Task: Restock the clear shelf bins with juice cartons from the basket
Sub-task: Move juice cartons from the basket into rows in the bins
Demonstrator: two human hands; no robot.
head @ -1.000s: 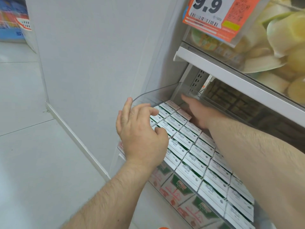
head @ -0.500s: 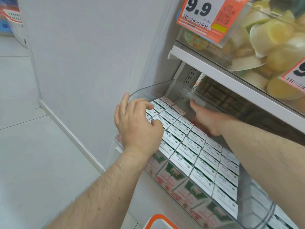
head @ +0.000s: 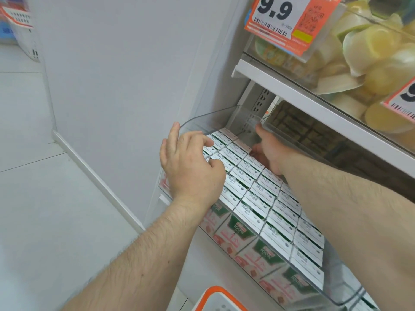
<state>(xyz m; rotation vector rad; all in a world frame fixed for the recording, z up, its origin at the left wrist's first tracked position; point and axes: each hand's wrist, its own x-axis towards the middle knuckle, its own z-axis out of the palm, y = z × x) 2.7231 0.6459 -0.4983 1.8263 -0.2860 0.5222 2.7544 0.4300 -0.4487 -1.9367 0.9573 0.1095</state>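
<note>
The cartons (head: 253,198) are small juice boxes with white tops printed in grey, a dark green band along one edge and a silver straw seal. Through the clear front wall their faces show green with "100%" over a pale pink panel with red fruit. They stand upright, packed tight in the clear bin (head: 203,116), which runs from the centre of the frame down to the lower right, under a white shelf.

The left hand (head: 190,167) lies on the near left part of the bin, palm down over the carton tops. Its fingers are bent loosely; the index finger points up beside the bin's left wall and the thumb tip touches a carton top. It clasps nothing. The right hand (head: 270,151) reaches deeper, to the back right of the bin, with the thumb raised toward the clear divider. Its fingers are hidden behind the palm and the cartons, so I cannot tell whether it holds anything.

The cartons form three columns running front to back. Roughly eight rows show in the middle column; the arms cover part of the left and right columns, so an exact total cannot be counted. Two hands are in view. One basket (head: 215,298), white with an orange rim, shows only its corner at the bottom centre.

At the upper right one orange price tag (head: 289,21) reads 9.9; the edge of a second tag (head: 402,102) shows at the right, in front of pale yellow cups (head: 368,50)
</note>
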